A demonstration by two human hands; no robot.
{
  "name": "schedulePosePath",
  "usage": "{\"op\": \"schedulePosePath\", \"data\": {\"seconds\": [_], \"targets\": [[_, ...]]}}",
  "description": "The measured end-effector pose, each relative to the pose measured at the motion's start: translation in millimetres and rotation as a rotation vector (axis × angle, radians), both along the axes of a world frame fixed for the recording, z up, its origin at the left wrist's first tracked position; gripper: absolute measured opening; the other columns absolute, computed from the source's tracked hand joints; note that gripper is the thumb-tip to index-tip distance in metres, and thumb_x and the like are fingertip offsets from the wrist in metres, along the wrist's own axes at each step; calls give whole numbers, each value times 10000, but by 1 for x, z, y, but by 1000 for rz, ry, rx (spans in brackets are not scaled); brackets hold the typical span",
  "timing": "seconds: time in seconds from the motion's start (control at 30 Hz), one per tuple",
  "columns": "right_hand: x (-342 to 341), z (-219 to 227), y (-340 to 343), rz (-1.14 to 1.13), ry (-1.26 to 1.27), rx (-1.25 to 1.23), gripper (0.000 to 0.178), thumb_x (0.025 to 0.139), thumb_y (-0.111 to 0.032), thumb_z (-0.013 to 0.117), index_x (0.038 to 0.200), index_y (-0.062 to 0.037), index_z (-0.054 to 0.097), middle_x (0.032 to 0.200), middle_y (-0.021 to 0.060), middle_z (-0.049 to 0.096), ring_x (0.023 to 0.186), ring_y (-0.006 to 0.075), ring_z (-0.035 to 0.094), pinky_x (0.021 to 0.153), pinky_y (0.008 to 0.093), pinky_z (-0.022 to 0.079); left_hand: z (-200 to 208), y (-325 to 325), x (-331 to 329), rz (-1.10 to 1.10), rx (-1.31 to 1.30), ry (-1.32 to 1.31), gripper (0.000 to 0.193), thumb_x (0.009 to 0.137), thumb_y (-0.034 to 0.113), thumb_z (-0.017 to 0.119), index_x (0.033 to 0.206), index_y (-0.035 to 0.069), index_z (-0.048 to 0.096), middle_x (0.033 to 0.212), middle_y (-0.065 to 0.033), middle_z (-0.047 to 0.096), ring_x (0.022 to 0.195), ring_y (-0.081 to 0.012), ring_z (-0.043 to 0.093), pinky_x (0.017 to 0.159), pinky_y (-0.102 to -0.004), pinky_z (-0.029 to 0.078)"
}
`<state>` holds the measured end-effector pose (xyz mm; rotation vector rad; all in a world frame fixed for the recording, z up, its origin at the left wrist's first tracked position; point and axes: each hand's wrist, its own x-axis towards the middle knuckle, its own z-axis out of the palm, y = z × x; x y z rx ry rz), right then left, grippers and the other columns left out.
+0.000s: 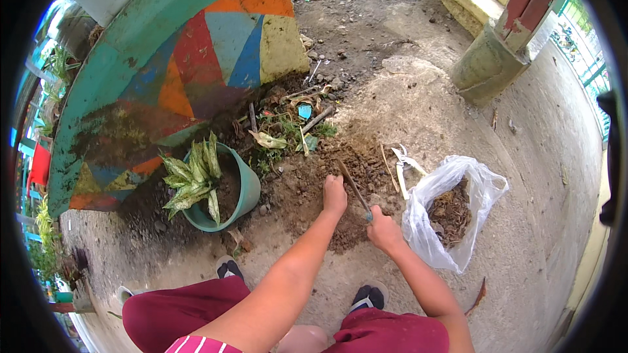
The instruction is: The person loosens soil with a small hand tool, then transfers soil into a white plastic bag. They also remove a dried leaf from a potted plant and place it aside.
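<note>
My right hand [384, 230] is wrapped round the blue-green handle of a knife with a long, rusty brown blade [354, 185]. The blade slants up and to the left over a patch of loose brown soil [353, 238]. Just left of the blade, my left hand [335, 197] is closed low over the soil; whatever its fingers hold, if anything, is hidden. To the right of my right hand, an open clear plastic bag [424, 222] holds dry brown plant matter [449, 212]. White-handled pruning shears [407, 165] lie between the soil and the bag.
A green pot [250, 186] with soil and a variegated leafy plant [193, 180] stands at the left. Behind it rises a painted, multicoloured wall [196, 59]. Twigs and leaf scraps [278, 138] lie by the wall. A post with a concrete base [487, 68] stands at the far right.
</note>
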<state>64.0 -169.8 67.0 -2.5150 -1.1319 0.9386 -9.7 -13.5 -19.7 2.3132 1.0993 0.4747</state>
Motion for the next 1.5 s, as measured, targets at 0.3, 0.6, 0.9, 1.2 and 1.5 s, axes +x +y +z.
{"op": "schedulePosePath", "data": {"seconds": [0.3,0.6,0.9,1.2,1.5], "targets": [[2,26,13,-39,-8,128,304,781,-126,515,1058,-101,393,765,267,622,739,473,602,669,555,477,10,2,2,135,-144,13,86,814,-10,584,867,-75,607,836,-222,567,759,-359,574,667,-433,465],[4,25,10,-21,-10,96,274,779,-124,518,1019,-107,387,757,249,622,727,475,599,661,565,470,10,2,2,139,-210,38,96,830,7,603,841,-87,586,797,-214,566,744,-350,573,622,-450,458],[3,4,1,1,33,-62,247,792,-117,499,1012,-90,390,807,263,622,801,473,600,707,558,465,11,3,1,78,-123,74,147,832,65,632,840,-66,563,848,-210,540,786,-356,550,693,-460,449],[11,13,-2,-70,81,-59,335,764,-136,555,1059,-87,403,816,283,616,816,468,593,730,541,461,27,8,9,-51,-120,102,256,792,58,654,1015,-45,581,961,-186,541,883,-351,550,775,-406,483],[6,7,4,9,66,-62,263,785,-121,509,1019,-78,397,834,281,617,814,452,608,727,550,468,28,23,8,79,-187,153,316,735,-10,672,1038,-61,598,962,-193,634,842,-269,640,706,-391,538]]}}
